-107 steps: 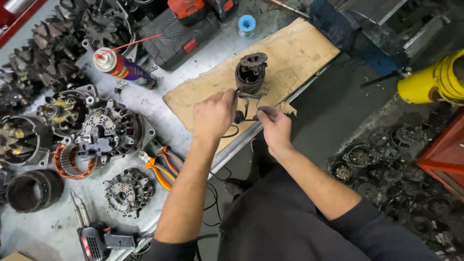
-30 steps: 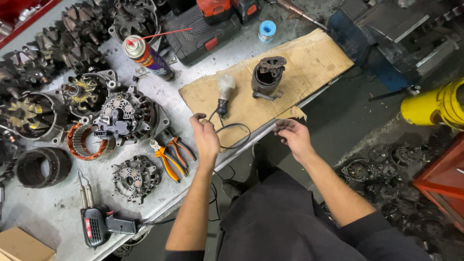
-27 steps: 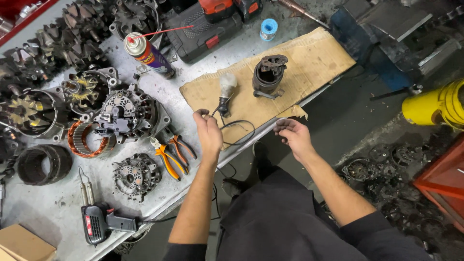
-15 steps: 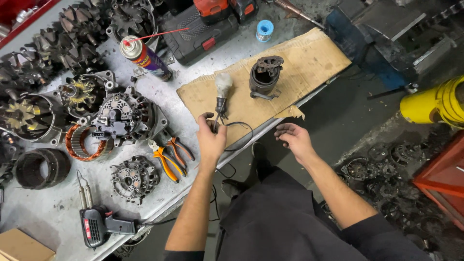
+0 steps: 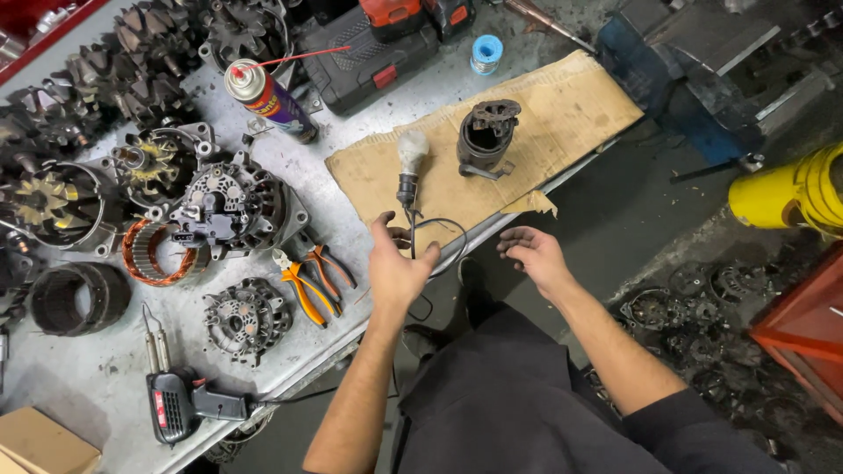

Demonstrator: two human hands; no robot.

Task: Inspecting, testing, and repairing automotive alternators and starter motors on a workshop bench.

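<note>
Spreading across the left of the view, the grey workbench (image 5: 105,386) carried alternator housings, among them 1 finned alternator body (image 5: 230,206) beside a copper-wound stator ring (image 5: 162,254). A torn sheet of cardboard (image 5: 562,110) lay over the bench's near edge, and on it stood a dark cylindrical starter housing (image 5: 486,136), upright, with a frosted test bulb in its socket (image 5: 409,167) lying just beside it. From the socket a black wire (image 5: 439,230) looped toward the person. The left hand (image 5: 397,268) hovered over that wire with fingers spread wide, perhaps brushing it, though contact was hard to judge. The right hand (image 5: 533,256) hung off the bench edge, palm up, fingers loosely curled and holding nothing. Orange-handled pliers (image 5: 303,285) lay near the left hand.
</note>
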